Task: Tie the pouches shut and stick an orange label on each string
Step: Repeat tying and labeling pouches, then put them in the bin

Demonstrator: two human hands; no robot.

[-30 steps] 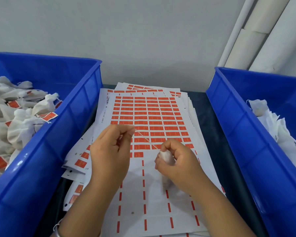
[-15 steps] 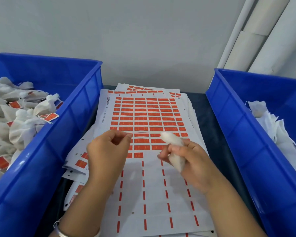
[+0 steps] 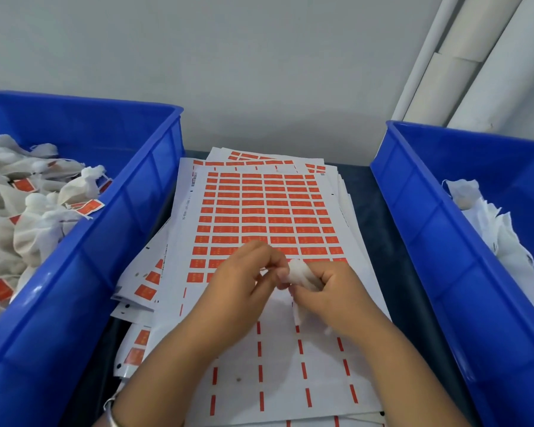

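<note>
A small white cloth pouch (image 3: 299, 274) is held over the sheet of orange labels (image 3: 269, 217). My right hand (image 3: 333, 298) is wrapped around the pouch's body. My left hand (image 3: 244, 282) pinches at the pouch's neck, fingertips touching it; the string itself is too thin to make out. The two hands meet in the middle of the sheet, just below the last full rows of labels. The lower part of the sheet shows only thin orange strips where labels are gone.
A blue bin (image 3: 84, 260) on the left holds several tied pouches with orange labels. A blue bin (image 3: 438, 241) on the right holds loose white pouches (image 3: 487, 220). More label sheets (image 3: 142, 288) are stacked under the top one. White pipes run up the wall behind.
My left hand moved right from its spot apart and closed in on the pouch's neck. My right hand turned the pouch and kept hold of it.
</note>
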